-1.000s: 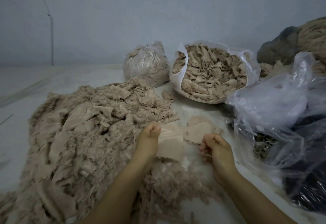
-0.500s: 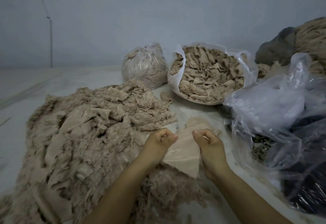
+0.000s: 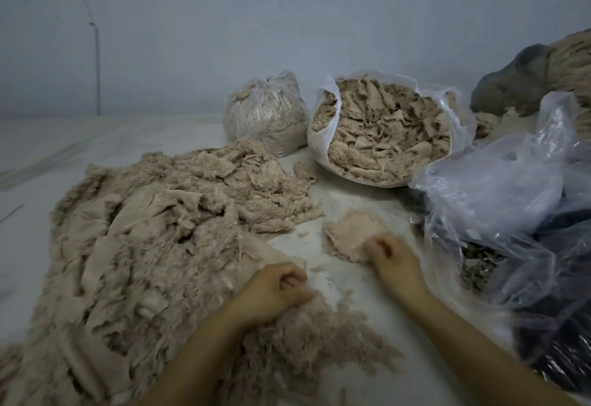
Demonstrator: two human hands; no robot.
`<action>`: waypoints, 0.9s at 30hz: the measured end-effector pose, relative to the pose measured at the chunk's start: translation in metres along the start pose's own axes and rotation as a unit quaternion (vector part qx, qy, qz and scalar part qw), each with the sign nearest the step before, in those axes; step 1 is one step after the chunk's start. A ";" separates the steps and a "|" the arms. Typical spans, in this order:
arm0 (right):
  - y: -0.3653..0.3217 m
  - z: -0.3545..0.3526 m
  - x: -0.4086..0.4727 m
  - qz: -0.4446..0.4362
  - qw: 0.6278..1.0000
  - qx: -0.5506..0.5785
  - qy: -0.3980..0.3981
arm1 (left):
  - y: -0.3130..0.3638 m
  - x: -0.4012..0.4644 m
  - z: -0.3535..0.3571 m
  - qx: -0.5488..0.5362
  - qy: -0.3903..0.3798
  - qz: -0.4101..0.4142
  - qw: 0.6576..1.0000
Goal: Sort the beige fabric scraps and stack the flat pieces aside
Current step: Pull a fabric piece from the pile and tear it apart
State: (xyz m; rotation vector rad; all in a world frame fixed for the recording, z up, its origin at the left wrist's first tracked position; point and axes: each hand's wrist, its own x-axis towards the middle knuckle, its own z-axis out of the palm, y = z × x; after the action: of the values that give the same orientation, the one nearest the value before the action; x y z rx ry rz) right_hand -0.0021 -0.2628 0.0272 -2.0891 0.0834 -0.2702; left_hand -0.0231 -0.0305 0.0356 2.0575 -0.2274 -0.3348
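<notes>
with our right hand (image 3: 388,254) curled on the small stack of flat pieces (image 3: 350,233) at two o'clock of our left hand (image 3: 275,287), whose fingers pinch frayed scraps (image 3: 153,246), we judge these light, limp, best lifted by an edge.

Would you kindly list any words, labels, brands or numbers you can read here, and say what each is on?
None: no readable text shows on the tied bag, the open bag, the clear plastic bags, the scraps or the wall.
</notes>
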 end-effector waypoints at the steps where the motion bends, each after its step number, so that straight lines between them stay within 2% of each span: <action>1: 0.003 0.005 -0.018 -0.049 0.997 -0.021 -0.063 | -0.003 -0.002 0.001 0.064 -0.042 0.000 0.997; 2: 0.004 0.008 -0.034 -0.104 0.984 -0.066 -0.131 | -0.006 -0.004 0.002 0.127 -0.064 0.006 0.990; 4: 0.006 0.005 -0.053 -0.183 0.941 -0.155 -0.237 | -0.005 -0.006 0.004 0.208 -0.047 0.027 0.977; 5: 0.004 -0.001 -0.057 -0.180 0.931 -0.169 -0.270 | -0.003 -0.008 0.005 0.205 -0.021 0.037 0.978; 7: -0.006 -0.013 -0.061 -0.115 0.933 -0.158 -0.302 | 0.002 -0.011 0.005 0.109 0.034 0.040 0.993; 9: -0.014 -0.016 -0.056 -0.094 0.948 -0.172 -0.249 | 0.005 -0.011 0.005 0.000 0.062 0.050 0.997; 11: -0.024 -0.011 -0.050 -0.114 0.966 -0.111 -0.202 | 0.012 -0.012 0.006 -0.055 0.062 0.063 0.995; 14: -0.035 0.005 -0.044 -0.129 0.954 0.017 -0.270 | 0.016 -0.011 0.013 -0.116 0.074 0.052 0.989; 15: -0.035 0.012 -0.044 -0.131 0.953 0.042 -0.271 | 0.016 -0.011 0.016 -0.134 0.085 0.045 0.986; 17: -0.036 0.024 -0.046 -0.110 0.960 0.131 -0.221 | 0.017 -0.012 0.020 -0.163 0.103 0.033 0.981; 20: -0.028 0.034 -0.048 -0.060 0.957 0.234 -0.159 | 0.017 -0.018 0.022 -0.232 0.060 0.003 0.971; 22: -0.020 0.035 -0.050 -0.020 0.951 0.275 -0.138 | 0.016 -0.021 0.022 -0.237 0.023 -0.009 0.971; 24: -0.016 0.033 -0.050 -0.012 0.957 0.269 -0.111 | 0.017 -0.022 0.021 -0.262 0.040 -0.019 0.964; 25: -0.014 0.031 -0.050 -0.043 0.969 0.225 -0.097 | 0.019 -0.022 0.021 -0.304 0.058 -0.030 0.951; 27: -0.015 0.024 -0.051 -0.146 0.979 0.104 -0.099 | 0.027 -0.021 0.019 -0.428 0.086 -0.054 0.898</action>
State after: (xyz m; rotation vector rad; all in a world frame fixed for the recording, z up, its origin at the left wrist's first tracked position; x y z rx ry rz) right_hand -0.0466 -0.2260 0.0200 -1.9040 -0.3612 -0.2343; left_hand -0.0499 -0.0524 0.0531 1.2099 0.1356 -0.2532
